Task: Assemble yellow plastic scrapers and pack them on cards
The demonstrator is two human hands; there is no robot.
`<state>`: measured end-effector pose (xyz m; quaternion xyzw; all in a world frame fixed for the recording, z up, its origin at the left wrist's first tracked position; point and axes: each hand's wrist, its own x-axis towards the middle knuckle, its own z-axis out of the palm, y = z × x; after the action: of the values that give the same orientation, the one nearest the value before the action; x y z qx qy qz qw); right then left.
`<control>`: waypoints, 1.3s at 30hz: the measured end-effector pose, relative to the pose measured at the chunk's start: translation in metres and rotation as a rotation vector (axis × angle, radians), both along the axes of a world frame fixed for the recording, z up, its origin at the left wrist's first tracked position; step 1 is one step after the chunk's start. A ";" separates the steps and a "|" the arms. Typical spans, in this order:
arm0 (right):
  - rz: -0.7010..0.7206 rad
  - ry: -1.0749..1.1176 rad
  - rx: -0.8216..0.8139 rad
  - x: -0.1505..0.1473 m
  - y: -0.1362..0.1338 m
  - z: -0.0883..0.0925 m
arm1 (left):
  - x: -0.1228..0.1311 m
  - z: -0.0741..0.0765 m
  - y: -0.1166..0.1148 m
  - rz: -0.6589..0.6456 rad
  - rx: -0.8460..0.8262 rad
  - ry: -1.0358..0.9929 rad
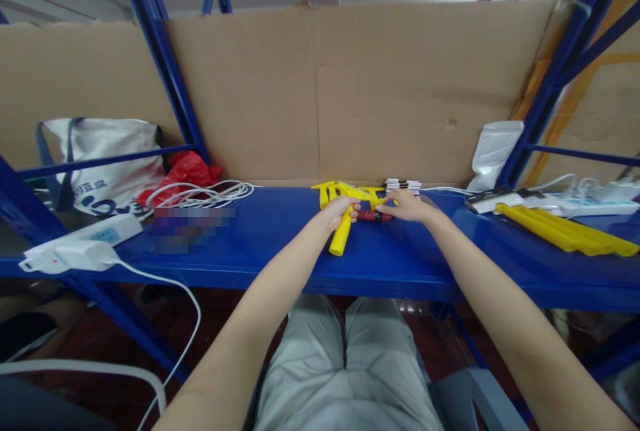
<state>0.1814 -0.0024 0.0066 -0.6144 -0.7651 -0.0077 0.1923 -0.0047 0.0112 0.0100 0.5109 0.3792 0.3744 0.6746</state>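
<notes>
My left hand (336, 211) is closed around a yellow plastic tube piece (341, 238) that stands out toward me over the blue shelf (280, 251). My right hand (407, 204) rests with curled fingers on a joined yellow plastic frame (350, 191) at the back of the shelf. Between the hands lies a small tool with a red and black handle (374, 216), just under the right fingers. A stack of black-and-white flat pieces (403, 184) sits right behind my right hand.
Several long yellow tubes (565, 231) lie at the right beside power strips (590, 204) and a white bag (495, 151). At the left are a coiled white cable (205, 194), a red bag (187, 171), a white tote (107, 164) and a power strip (80, 248). Cardboard (320, 91) backs the shelf.
</notes>
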 end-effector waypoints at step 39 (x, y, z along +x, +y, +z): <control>0.090 1.363 0.492 0.032 -0.009 0.025 | -0.001 -0.009 0.015 0.184 -0.060 0.075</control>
<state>0.2135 -0.0113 0.0318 -0.3895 -0.4758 0.2129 0.7593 -0.0056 0.0261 0.0009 0.4671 0.4606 0.4040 0.6376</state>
